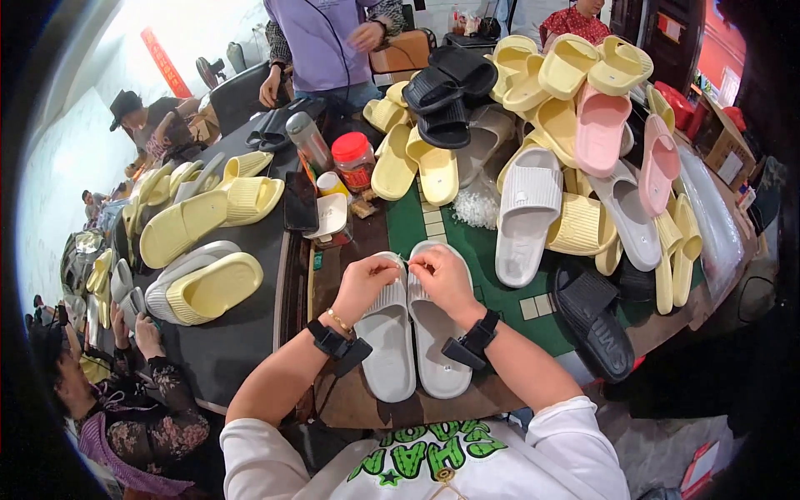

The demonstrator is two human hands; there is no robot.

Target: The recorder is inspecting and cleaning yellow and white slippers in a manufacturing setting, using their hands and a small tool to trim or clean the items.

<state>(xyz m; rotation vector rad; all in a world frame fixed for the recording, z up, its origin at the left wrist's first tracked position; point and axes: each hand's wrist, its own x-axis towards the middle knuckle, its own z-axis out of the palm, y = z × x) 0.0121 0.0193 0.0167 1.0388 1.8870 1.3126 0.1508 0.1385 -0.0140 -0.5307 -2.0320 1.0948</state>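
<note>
A pair of light grey slide slippers lies side by side in front of me, the left slipper (pixel 388 358) and the right slipper (pixel 439 354) with their heels toward me. My left hand (pixel 367 285) is closed in a pinch over the left slipper's strap. Over the other strap, my right hand (pixel 444 282) pinches too. The fingertips nearly meet at the inner edges of the straps, around a tiny thing too small to make out. Both wrists carry black strapped devices. Beyond the hands lies a heap of small white plastic bits (pixel 477 208).
Yellow, grey, pink and black slippers pile up at the back right, including a grey slipper (pixel 527 221). A red-lidded jar (pixel 353 158), a phone (pixel 300 202) and a metal flask (pixel 308 142) stand left of centre. More slippers (pixel 212 292) cover the left table. Several people are around.
</note>
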